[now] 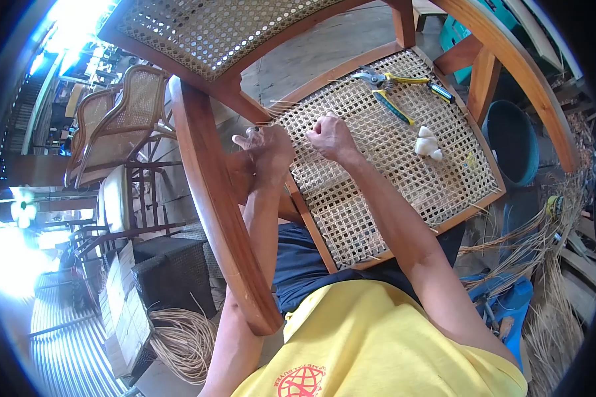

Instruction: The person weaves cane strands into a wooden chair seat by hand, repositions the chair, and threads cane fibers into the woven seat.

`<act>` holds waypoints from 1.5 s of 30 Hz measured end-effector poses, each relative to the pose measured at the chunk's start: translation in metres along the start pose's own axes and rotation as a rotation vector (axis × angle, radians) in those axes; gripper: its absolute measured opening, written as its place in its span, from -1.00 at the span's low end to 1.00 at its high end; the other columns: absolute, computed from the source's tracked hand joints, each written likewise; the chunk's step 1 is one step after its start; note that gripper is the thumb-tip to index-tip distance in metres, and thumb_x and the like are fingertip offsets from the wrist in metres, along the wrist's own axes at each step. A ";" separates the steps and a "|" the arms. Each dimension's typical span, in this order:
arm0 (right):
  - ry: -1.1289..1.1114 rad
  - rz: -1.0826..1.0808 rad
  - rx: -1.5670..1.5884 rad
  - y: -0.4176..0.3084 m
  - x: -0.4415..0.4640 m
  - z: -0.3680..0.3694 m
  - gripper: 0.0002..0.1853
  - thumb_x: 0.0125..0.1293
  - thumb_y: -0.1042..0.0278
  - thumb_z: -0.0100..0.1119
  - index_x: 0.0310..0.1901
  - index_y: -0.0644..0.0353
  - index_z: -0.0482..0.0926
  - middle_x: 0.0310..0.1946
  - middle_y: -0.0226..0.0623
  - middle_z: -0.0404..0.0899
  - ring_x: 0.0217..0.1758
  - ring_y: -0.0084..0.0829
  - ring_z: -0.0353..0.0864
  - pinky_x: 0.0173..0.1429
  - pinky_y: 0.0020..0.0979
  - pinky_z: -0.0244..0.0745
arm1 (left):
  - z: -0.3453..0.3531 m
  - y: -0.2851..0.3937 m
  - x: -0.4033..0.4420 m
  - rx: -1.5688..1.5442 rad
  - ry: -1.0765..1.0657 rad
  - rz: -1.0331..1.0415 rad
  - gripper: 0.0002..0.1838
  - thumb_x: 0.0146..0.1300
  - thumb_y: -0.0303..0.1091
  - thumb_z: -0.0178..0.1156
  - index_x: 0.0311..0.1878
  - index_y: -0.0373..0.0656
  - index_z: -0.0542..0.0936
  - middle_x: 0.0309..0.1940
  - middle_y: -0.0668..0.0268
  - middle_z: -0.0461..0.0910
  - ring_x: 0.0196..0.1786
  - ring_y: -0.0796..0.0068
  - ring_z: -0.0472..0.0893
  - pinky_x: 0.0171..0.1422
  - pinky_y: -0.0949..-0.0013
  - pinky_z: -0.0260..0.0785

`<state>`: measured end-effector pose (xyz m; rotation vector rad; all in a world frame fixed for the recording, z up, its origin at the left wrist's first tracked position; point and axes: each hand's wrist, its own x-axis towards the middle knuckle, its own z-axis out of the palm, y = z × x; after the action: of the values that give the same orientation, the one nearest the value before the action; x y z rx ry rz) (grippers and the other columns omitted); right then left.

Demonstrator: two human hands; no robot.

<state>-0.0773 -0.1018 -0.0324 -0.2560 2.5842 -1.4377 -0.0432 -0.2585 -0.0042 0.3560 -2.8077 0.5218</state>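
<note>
A wooden chair with a woven cane seat stands in front of me. My left hand is at the seat's left edge, under the armrest, its fingers curled. Just right of it, above the weave, my right hand is closed in a fist or pinch. Whatever is between the fingers of either hand is hidden or too thin to make out. On the seat lie pruning shears with yellow and green handles, a yellow-and-black handled tool and several white lumps. Loose cane ends stick out near the seat's back left corner.
The cane backrest rises at the upper left. Another armrest curves at right, near a dark bucket. A coil of cane lies lower left; loose strands spread at right. Other chairs stand at left.
</note>
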 end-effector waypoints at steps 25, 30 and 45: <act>-0.077 -0.082 -0.300 -0.035 -0.024 0.013 -0.67 0.30 0.13 0.29 -0.13 0.26 0.72 0.05 0.05 0.55 0.01 -0.06 0.74 0.06 -0.10 0.66 | -0.066 0.016 0.008 -0.048 -0.476 0.013 -0.71 0.24 -0.14 0.33 -0.12 -0.10 0.80 -0.02 0.05 0.76 0.19 0.01 0.66 0.44 -0.08 0.23; -0.013 -0.104 -0.331 -0.031 -0.023 0.022 -0.75 0.25 0.26 0.24 -0.18 0.26 0.71 0.02 0.04 0.54 0.01 -0.01 0.73 0.07 -0.07 0.64 | -0.054 -0.002 0.022 -0.086 -0.393 -0.009 -0.73 0.19 -0.16 0.37 -0.23 -0.17 0.80 -0.16 0.02 0.77 0.05 0.04 0.74 0.14 0.01 0.52; -0.162 -0.093 -0.263 -0.038 -0.025 0.003 -0.68 0.32 0.22 0.16 -0.01 0.24 0.63 0.10 0.08 0.52 0.12 0.04 0.69 0.17 -0.05 0.62 | -0.107 0.023 0.006 -0.965 0.392 0.151 -0.71 0.39 -0.18 0.33 -0.26 -0.22 0.55 -0.41 0.15 0.59 -0.34 0.09 0.62 -0.23 0.12 0.44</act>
<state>-0.0496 -0.1180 -0.0003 -0.5112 2.6509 -1.0505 -0.0329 -0.1985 0.0870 -0.1501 -2.3531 -0.6711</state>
